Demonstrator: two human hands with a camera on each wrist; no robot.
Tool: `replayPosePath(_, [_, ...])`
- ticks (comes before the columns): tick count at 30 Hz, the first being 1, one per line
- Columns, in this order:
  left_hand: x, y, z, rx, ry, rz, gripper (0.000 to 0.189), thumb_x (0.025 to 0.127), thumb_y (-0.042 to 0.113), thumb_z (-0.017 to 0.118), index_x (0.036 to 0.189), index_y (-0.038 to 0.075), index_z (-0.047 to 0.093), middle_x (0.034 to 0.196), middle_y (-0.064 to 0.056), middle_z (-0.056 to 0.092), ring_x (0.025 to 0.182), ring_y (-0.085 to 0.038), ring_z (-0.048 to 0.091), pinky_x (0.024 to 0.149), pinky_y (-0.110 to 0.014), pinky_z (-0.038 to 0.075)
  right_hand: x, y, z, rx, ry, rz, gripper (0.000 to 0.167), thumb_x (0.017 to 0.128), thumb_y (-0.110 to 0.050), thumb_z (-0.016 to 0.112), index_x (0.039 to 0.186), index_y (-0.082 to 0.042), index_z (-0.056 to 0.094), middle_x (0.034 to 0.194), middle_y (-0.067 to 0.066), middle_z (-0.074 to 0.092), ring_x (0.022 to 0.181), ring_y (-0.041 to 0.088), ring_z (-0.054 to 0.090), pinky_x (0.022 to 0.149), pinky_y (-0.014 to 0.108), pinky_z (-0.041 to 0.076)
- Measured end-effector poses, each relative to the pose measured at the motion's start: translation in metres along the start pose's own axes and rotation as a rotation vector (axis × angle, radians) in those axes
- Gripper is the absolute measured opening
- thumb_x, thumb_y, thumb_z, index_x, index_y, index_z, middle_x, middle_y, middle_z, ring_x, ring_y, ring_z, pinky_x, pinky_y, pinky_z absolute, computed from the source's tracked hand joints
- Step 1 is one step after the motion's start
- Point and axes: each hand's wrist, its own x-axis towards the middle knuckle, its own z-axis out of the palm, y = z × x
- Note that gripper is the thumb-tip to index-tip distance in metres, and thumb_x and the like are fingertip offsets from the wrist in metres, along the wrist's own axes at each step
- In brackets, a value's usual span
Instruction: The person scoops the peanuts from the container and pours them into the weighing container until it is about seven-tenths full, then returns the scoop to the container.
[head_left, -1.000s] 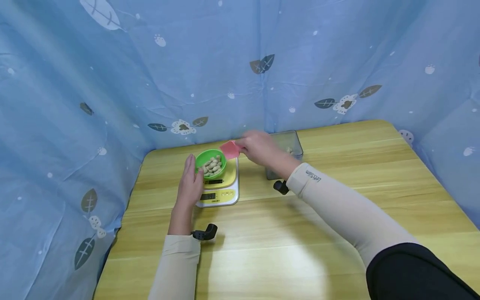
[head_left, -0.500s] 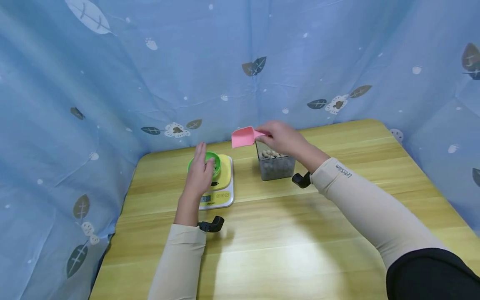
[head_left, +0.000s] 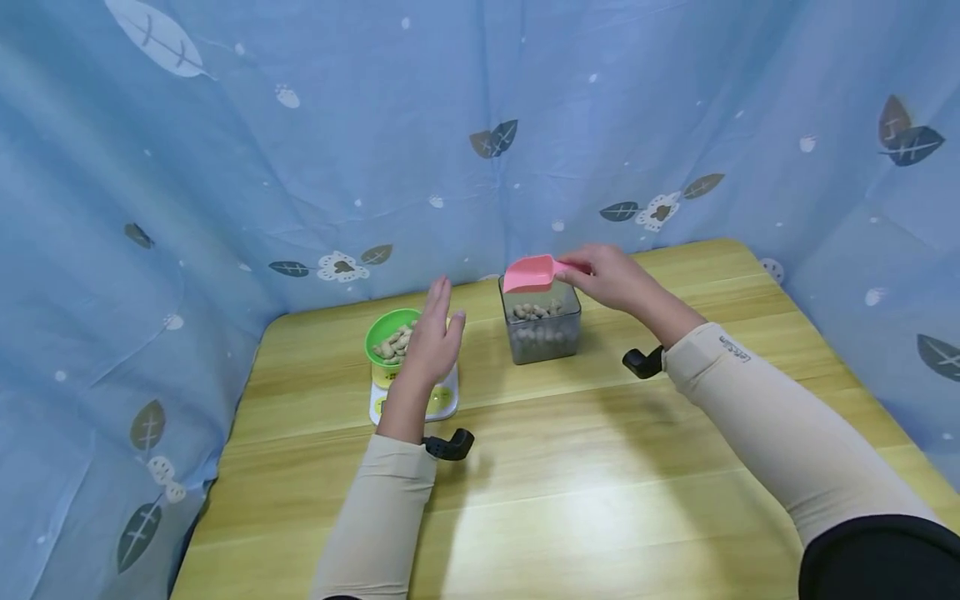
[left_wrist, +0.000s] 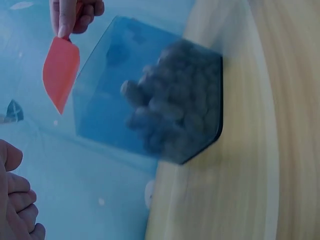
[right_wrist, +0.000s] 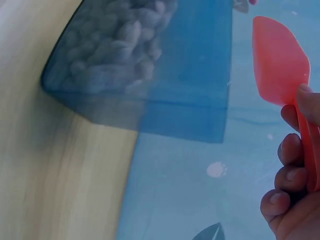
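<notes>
My right hand grips the handle of a pink scoop, its blade over the back rim of a clear grey plastic box. Peanuts in their shells fill the lower part of that box. The scoop's bowl looks bare in the right wrist view. My left hand hovers with straight fingers between the box and a green bowl, holding nothing. More peanuts lie in the bowl, which sits on a yellow and white kitchen scale. My left hand and forearm hide part of the scale and its display.
Everything stands on a wooden table near its back edge. A blue patterned curtain hangs right behind the table and along its sides. Each wrist carries a small black camera.
The scoop has moved right, from beside the green bowl to over the box. My left hand has left the bowl's side and shifted right, towards the box.
</notes>
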Motion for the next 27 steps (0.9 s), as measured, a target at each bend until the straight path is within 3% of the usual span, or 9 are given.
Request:
replayPosePath(9, [0.008, 0.013, 0.025, -0.001, -0.06, 0.033, 0.062, 0.106, 0.039, 0.03, 0.159, 0.014, 0.011, 0.167, 0.003, 0.003, 0.153, -0.014, 0.001, 0.125, -0.041, 0.012, 0.002, 0.009, 0.015, -0.086, 0.014, -0.023, 0.027, 0.098, -0.028, 0.061, 0.114, -0.01, 0.072, 0.083, 0.008, 0.057, 0.073, 0.023, 0.046, 0.064, 0.036, 0.038])
replayPosePath(15, [0.011, 0.019, 0.045, -0.001, -0.076, 0.059, 0.062, 0.106, 0.036, 0.034, 0.159, 0.009, 0.015, 0.167, -0.001, 0.007, 0.154, -0.021, 0.007, 0.124, -0.041, 0.014, 0.005, 0.005, 0.032, -0.17, -0.014, -0.05, 0.037, 0.099, -0.026, 0.06, 0.127, -0.003, 0.066, 0.088, 0.011, 0.052, 0.077, 0.024, 0.043, 0.065, 0.035, 0.037])
replayPosePath(22, [0.009, 0.022, 0.056, 0.005, -0.076, 0.054, 0.06, 0.106, 0.032, 0.036, 0.158, 0.007, 0.018, 0.167, 0.0, 0.008, 0.153, -0.019, 0.007, 0.124, -0.039, 0.014, 0.009, 0.0, 0.049, -0.189, 0.048, -0.059, 0.031, 0.096, -0.02, 0.064, 0.118, 0.001, 0.07, 0.094, 0.014, 0.058, 0.082, 0.027, 0.051, 0.071, 0.039, 0.046])
replayPosePath(27, [0.009, 0.021, 0.06, 0.021, -0.077, 0.067, 0.06, 0.106, 0.033, 0.036, 0.158, 0.007, 0.019, 0.167, -0.001, 0.009, 0.153, -0.018, 0.008, 0.124, -0.038, 0.015, 0.007, -0.003, 0.058, -0.247, 0.032, -0.007, 0.03, 0.098, -0.021, 0.061, 0.119, -0.002, 0.071, 0.104, 0.016, 0.06, 0.094, 0.034, 0.054, 0.082, 0.047, 0.048])
